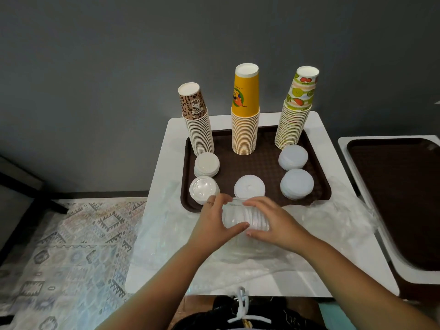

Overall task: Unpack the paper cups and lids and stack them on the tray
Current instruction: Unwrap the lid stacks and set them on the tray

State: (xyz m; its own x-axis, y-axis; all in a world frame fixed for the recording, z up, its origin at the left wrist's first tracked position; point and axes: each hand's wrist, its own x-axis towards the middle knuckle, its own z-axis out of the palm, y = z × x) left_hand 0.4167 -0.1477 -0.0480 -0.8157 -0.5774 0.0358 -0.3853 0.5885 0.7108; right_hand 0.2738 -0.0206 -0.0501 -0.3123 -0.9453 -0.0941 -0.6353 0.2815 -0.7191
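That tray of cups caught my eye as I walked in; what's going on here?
A person is unpacking disposable cups and lids. Both hands, left hand and right hand, grip a sideways stack of clear lids over crumpled plastic wrapping on the white table. The brown tray already carries three upside-down cup stacks at the back and five lid piles in front.

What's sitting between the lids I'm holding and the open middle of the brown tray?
One white lid stack stands at the tray's near edge, directly beyond the clear lids that both hands grip. Bare tray lies behind it.
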